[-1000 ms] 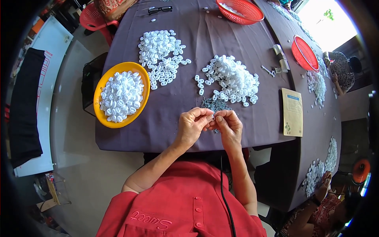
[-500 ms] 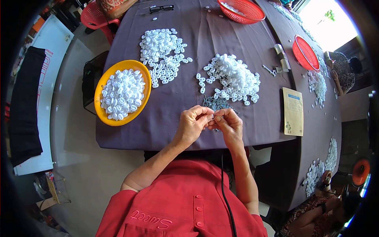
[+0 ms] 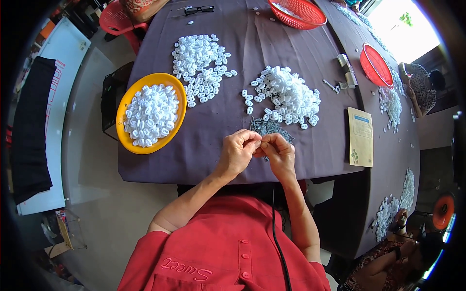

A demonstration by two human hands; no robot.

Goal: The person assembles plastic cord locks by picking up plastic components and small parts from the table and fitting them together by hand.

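My left hand [image 3: 236, 154] and my right hand [image 3: 280, 155] meet over the table's near edge, fingertips pinched together. Whatever they hold between them is tiny and mostly covered by the fingers. Just beyond the fingers lies a pile of small dark grey-green metal-looking pieces [image 3: 267, 127], partly hidden by my right hand. A heap of white oval two-holed plastic pieces [image 3: 291, 94] is spread behind that pile. Farther left, another heap of the same pieces [image 3: 196, 56] rests on the cloth. A yellow oval dish [image 3: 181, 104] full of white plastic pieces stands at the left.
A purple-grey cloth covers the table [image 3: 218, 126]. A tan paper packet [image 3: 360, 138], a pale roll [image 3: 346, 70] and a red basket [image 3: 376, 65] are at the right. Another red basket [image 3: 310, 17] and eyeglasses [image 3: 199, 10] lie at the far side. Other people sit around the tables.
My right hand has shifted slightly left and its fingertips have closed in against my left ones. A small white bit that showed between the fingers is now covered. The heaps look the same.
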